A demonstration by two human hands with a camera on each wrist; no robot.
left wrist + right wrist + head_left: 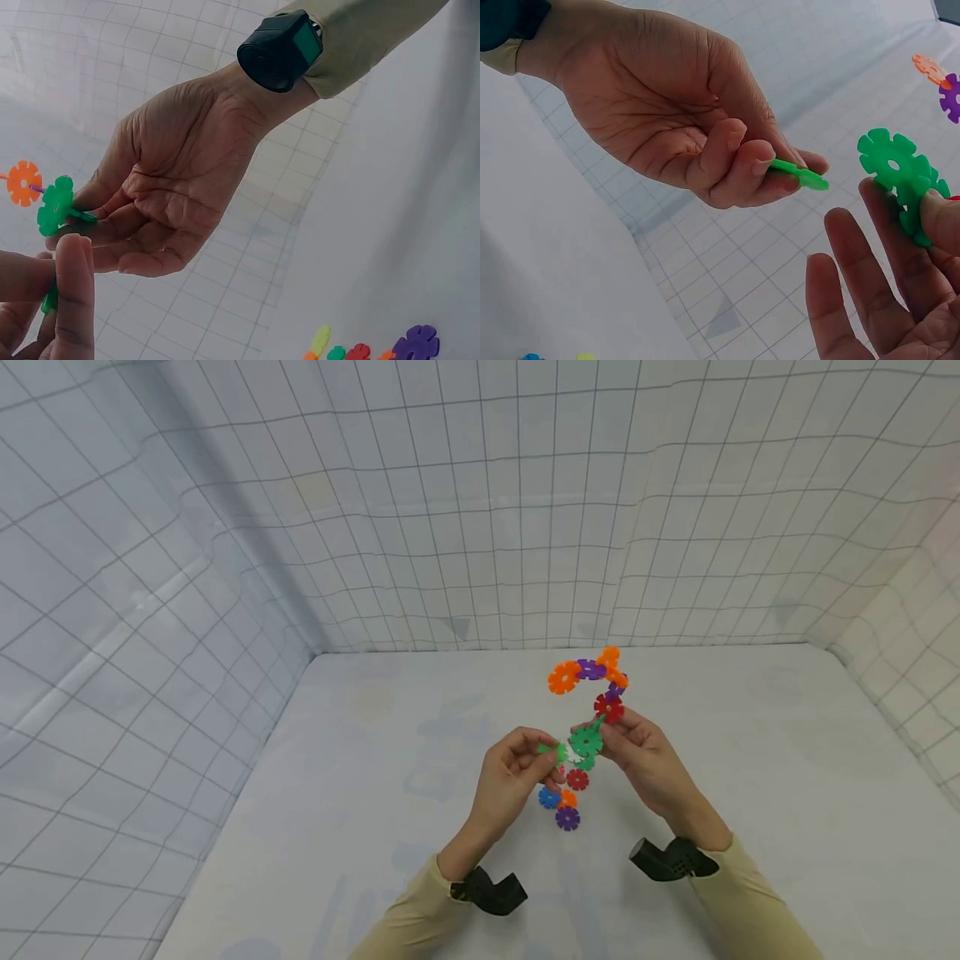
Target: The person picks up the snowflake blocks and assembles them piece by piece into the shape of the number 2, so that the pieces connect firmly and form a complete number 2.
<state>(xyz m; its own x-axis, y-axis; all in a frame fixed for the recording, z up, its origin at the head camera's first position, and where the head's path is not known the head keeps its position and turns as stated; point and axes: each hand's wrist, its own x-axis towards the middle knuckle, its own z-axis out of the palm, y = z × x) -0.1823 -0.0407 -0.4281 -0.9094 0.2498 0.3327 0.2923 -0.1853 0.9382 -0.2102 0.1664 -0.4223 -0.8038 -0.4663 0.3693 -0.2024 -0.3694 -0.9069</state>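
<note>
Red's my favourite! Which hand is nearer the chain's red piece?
Right: the right hand is just beside the red piece; the left hand is farther off, to its left.

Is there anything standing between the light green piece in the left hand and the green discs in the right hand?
Nothing visible: in the right wrist view, a gap separates the light green piece from the green discs. Fingertips of the right hand rise below this gap, not across it.

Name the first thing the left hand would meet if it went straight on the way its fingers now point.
Most likely the green discs held by the right hand: the left hand, pinching a bright green piece, points towards them. Depth is unclear, so the right hand itself might come first.
</note>
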